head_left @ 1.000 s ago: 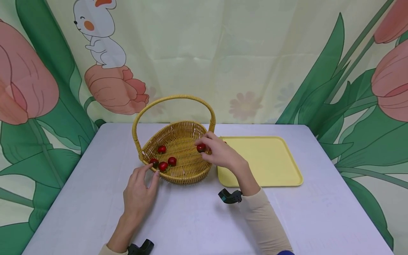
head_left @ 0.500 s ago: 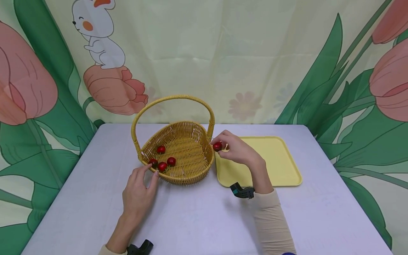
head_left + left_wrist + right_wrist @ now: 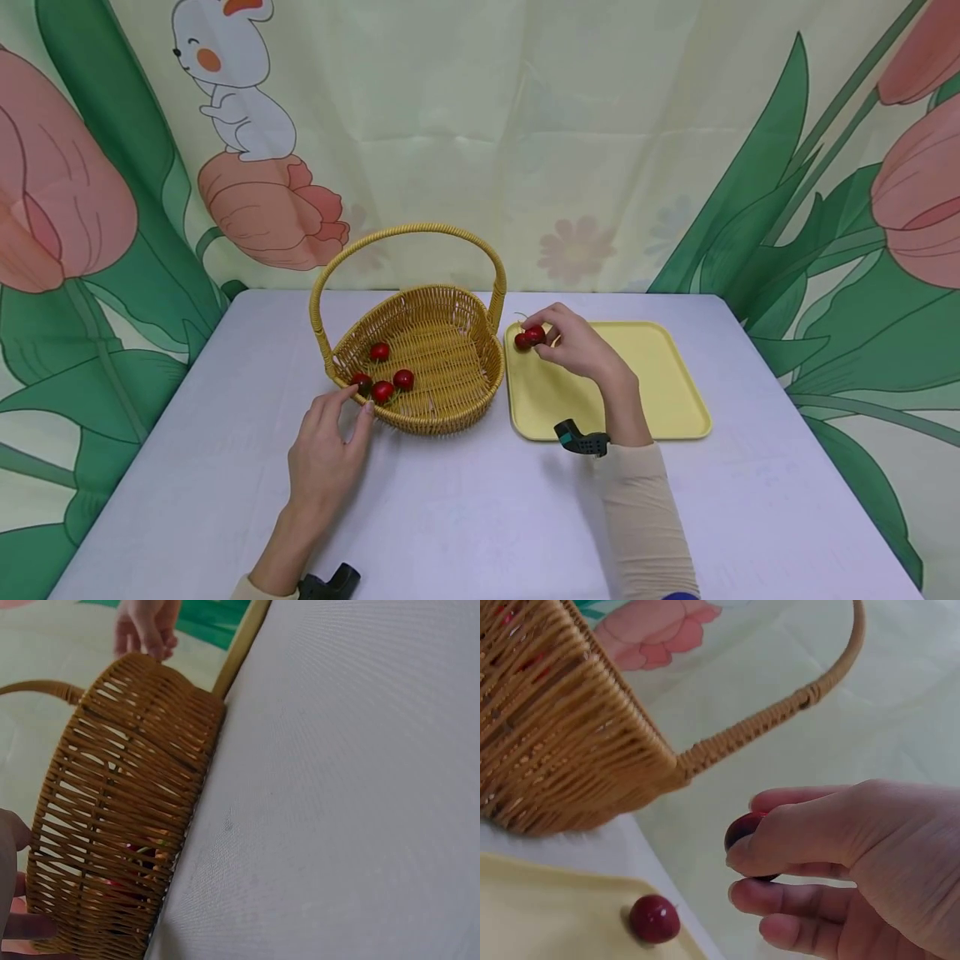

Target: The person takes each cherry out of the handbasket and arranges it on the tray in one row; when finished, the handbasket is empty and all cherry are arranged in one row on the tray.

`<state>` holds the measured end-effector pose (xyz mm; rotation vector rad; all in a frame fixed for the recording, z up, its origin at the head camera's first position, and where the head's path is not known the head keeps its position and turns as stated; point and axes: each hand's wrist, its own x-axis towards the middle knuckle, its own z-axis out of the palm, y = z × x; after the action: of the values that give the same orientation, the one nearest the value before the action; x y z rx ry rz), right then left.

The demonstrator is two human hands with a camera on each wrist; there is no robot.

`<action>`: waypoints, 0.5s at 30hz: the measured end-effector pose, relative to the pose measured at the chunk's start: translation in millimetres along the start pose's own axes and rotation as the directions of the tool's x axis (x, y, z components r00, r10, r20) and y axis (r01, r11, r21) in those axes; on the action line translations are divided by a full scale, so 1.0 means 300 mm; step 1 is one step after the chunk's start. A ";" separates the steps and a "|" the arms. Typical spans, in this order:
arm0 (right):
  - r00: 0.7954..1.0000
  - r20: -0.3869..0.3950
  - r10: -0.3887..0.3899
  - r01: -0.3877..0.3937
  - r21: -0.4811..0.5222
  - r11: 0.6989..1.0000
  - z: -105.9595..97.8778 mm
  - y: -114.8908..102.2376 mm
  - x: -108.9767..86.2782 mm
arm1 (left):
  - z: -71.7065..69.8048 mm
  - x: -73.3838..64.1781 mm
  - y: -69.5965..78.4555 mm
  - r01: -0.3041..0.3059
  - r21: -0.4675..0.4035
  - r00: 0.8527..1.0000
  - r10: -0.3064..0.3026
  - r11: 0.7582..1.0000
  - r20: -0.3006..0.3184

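Observation:
My right hand (image 3: 576,343) pinches a dark red cherry (image 3: 742,829) between thumb and fingers, over the far left corner of the yellow tray (image 3: 615,400). A second cherry (image 3: 654,919) lies on the tray close by; in the head view the two overlap. My left hand (image 3: 327,454) holds the near left rim of the wicker basket (image 3: 442,427), fingertips at the edge. Inside the basket, on its left side, lie several cherries (image 3: 403,380), one right beside the left fingertips. Through the weave in the left wrist view, red shows only in patches.
The basket's tall arched handle (image 3: 408,227) rises above it. The tray stands just right of the basket on a white-covered table (image 3: 450,517). A printed curtain (image 3: 600,150) hangs behind the table. Each wrist wears a small black camera (image 3: 582,439).
My right hand has carried the cherry out of the basket, rightward past its rim, to above the tray. My left hand has stayed at the basket rim.

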<state>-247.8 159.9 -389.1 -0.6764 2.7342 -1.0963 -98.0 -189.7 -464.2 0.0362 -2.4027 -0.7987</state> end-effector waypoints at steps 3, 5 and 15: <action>1.000 -0.020 0.011 -0.011 0.004 1.000 0.007 0.031 0.009 | 0.000 0.000 -0.001 -0.002 0.001 1.000 0.002 1.000 0.000; 0.999 -0.035 0.008 -0.008 -0.001 1.000 0.014 0.050 0.016 | 0.001 -0.001 -0.001 -0.001 0.005 1.000 0.001 1.000 0.002; 0.994 -0.100 0.051 -0.051 -0.004 0.999 0.053 0.123 0.044 | 0.004 0.001 -0.003 -0.012 0.012 1.000 0.012 1.000 -0.005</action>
<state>-268.6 167.8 -425.1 -0.5640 2.8224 -1.1401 -99.0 -189.9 -465.4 0.0280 -2.4009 -0.7775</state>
